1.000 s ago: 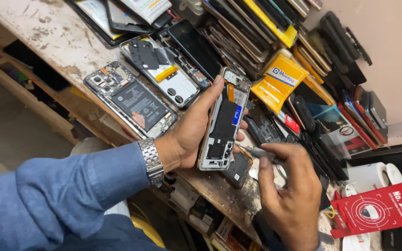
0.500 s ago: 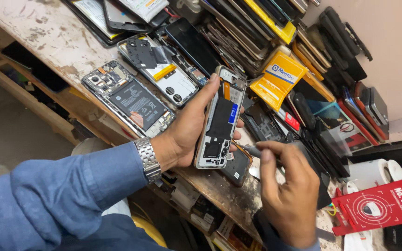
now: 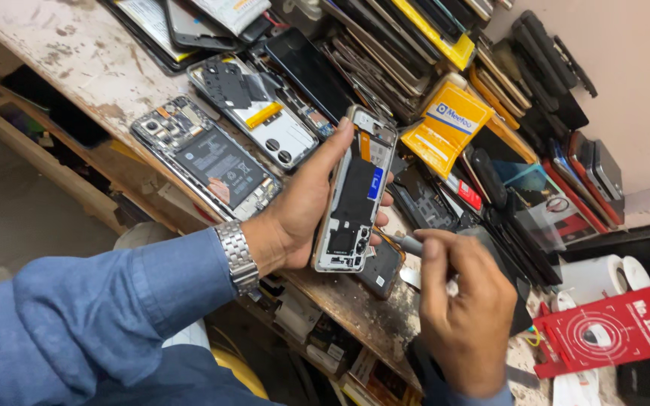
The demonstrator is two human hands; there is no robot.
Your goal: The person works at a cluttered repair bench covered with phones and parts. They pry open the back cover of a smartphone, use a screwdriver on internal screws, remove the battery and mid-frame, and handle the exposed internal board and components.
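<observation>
— What is the left hand (image 3: 302, 214) holding?

— An opened smartphone with its back cover off, silver frame and dark boards showing (image 3: 355, 195). The fingers wrap its long edges, thumb along the near side, fingertips curling over the far side. It is tilted up above the front edge of the worn, paint-stained wooden desk (image 3: 77, 56).

— And the right hand (image 3: 464, 319)?

— Its fingers are pinched narrow around a slim grey-handled tool (image 3: 409, 243), whose tip points at the phone's lower end. Whether the tip touches the phone I cannot tell.

— What lies around?

— Just under the phone, a dark phone back shell (image 3: 381, 269) lies at the desk's front edge. To the left, two more opened phones lie flat: one with a black battery (image 3: 205, 162), one with a white camera panel and yellow strip (image 3: 261, 113). Behind, a yellow cardboard packet (image 3: 445, 124) leans on stacked phones and cases that fill the desk's back edge and right side.

— Any open room?

— Only the bare far-left corner of the desk. At the right, a red printed card (image 3: 611, 331) and a white tape roll (image 3: 596, 277).

— Hidden?

— The tool's tip, and the stacks are cut off at the top.
</observation>
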